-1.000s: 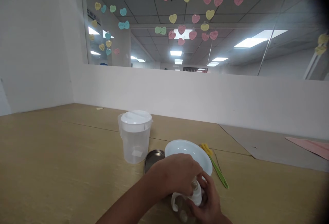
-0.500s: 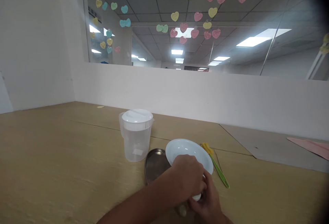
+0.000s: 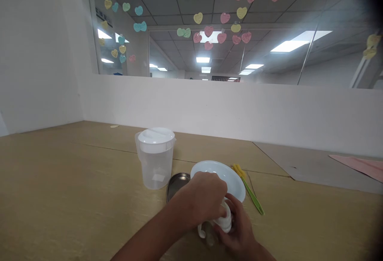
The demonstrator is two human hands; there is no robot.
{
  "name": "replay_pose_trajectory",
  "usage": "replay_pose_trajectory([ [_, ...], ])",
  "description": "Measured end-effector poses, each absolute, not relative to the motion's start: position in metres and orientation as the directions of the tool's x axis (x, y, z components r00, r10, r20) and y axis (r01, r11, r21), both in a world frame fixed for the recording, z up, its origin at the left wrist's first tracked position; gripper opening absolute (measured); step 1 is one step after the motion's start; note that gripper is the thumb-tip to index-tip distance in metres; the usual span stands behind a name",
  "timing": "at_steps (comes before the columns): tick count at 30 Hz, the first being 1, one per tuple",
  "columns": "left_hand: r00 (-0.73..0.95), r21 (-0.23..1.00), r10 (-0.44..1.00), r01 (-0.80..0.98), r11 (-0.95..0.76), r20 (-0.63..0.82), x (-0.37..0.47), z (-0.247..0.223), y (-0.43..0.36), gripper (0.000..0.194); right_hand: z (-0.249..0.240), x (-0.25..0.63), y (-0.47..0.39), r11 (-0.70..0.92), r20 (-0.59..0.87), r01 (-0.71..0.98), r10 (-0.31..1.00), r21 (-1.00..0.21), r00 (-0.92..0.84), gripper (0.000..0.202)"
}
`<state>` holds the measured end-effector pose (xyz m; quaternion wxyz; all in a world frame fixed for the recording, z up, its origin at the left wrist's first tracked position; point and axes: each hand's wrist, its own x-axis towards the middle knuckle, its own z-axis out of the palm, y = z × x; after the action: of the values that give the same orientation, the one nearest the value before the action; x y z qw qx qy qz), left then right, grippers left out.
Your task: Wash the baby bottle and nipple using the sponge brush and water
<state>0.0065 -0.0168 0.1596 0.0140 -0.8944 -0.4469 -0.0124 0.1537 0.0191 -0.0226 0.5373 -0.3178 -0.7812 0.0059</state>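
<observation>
Bottle, small and white with a looped side handle, sits low in the view near the front edge of the table, caught between both hands. The left hand comes over it from above, fingers curled down around the top part, so the cap or collar is hidden under the palm. The right hand wraps the lower body from the right and underneath, steadying it. Both are clenched on the bottle; neither lies flat or free.

Judging by that arrangement, one hand over the top and the other bracing the body, the step in hand looks like twisting or seating the top piece (which of the two I cannot tell, since the join is covered). A next move would call for the lower hand to hold firm against the turn while the upper one works, keeping the bottle upright.

Relative to the grip, the bottle lies inside it, with only the handle loop and a strip of white wall showing between the fingers. Just behind the hands stands a pale bowl, with a steel lid beside it, a lidded jug further left, and a green brush to the right.
</observation>
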Motion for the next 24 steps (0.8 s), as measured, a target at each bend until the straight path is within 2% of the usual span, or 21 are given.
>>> replay_pose_trajectory([
  [5, 0.637, -0.030, 0.770, 0.771, -0.637, 0.028, 0.005, 0.160, -0.017, 0.020, -0.020, 0.154, 0.019, 0.808, 0.865, 0.520, 0.446, -0.278, -0.230, 0.055],
  [9, 0.609, 0.005, 0.780, 0.788, -0.616, 0.142, 0.002, 0.165, -0.017, 0.035, -0.021, 0.156, 0.021, 0.803, 0.867, 0.542, 0.433, -0.247, -0.247, 0.054],
  [12, 0.602, 0.011, 0.775, 0.789, -0.615, 0.194, -0.002, 0.168, -0.016, 0.037, -0.026, 0.159, 0.023, 0.793, 0.844, 0.551, 0.464, -0.260, -0.269, 0.056],
  [16, 0.605, 0.000, 0.756, 0.781, -0.625, 0.250, -0.009, 0.170, -0.015, 0.034, -0.033, 0.162, 0.024, 0.782, 0.812, 0.568, 0.493, -0.257, -0.311, 0.050],
  [20, 0.611, -0.013, 0.720, 0.765, -0.644, 0.329, -0.017, 0.171, -0.013, 0.023, -0.033, 0.162, 0.022, 0.772, 0.810, 0.578, 0.502, -0.263, -0.302, 0.042],
  [24, 0.617, 0.026, 0.695, 0.741, -0.671, 0.371, -0.023, 0.171, -0.010, 0.015, -0.029, 0.161, 0.021, 0.787, 0.814, 0.562, 0.489, -0.255, -0.314, 0.046],
])
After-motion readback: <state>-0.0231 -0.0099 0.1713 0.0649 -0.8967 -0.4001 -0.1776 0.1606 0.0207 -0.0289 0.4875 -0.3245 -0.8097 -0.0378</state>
